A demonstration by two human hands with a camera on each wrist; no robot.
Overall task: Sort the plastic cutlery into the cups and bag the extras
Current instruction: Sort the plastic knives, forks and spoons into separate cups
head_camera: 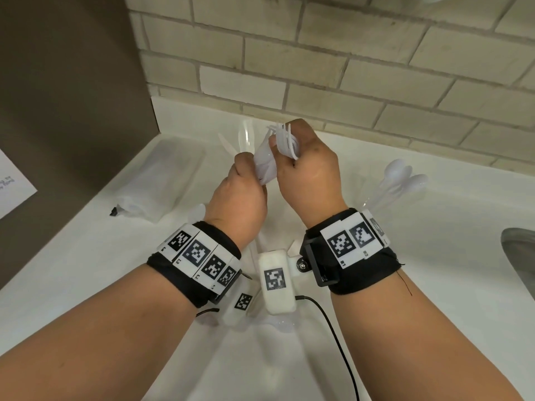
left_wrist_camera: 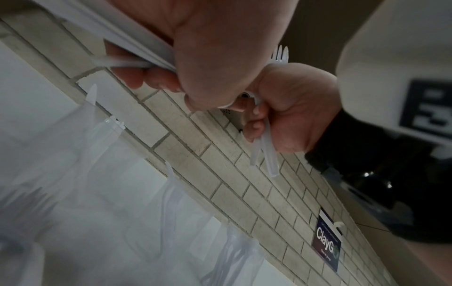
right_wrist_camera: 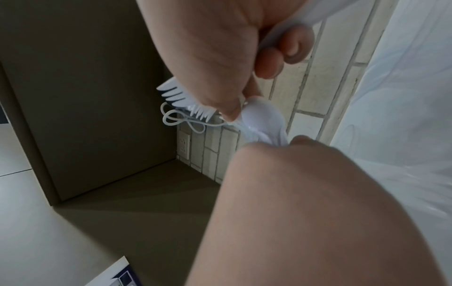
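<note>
**Both hands full of cutlery above the counter**

At left of the head view a clear bag point(head_camera: 162, 180) lay on the white counter point(head_camera: 86, 256). At centre, the left hand point(head_camera: 240, 195) gripped spoons point(head_camera: 265, 166); beside it the right hand point(head_camera: 309, 172) clutched a bundle of forks point(head_camera: 285, 138). Farther right, more spoons point(head_camera: 401, 180) stood in a cup.

White countertop point(head_camera: 405, 314) abuts a beige brick-pattern tiled wall point(head_camera: 318, 53) along its rear edge. Brown panel point(head_camera: 66, 82) bounds the left edge. Steel sink rim point(head_camera: 518, 250) at the right edge. Wall socket point(right_wrist_camera: 184, 144) near the corner.
</note>
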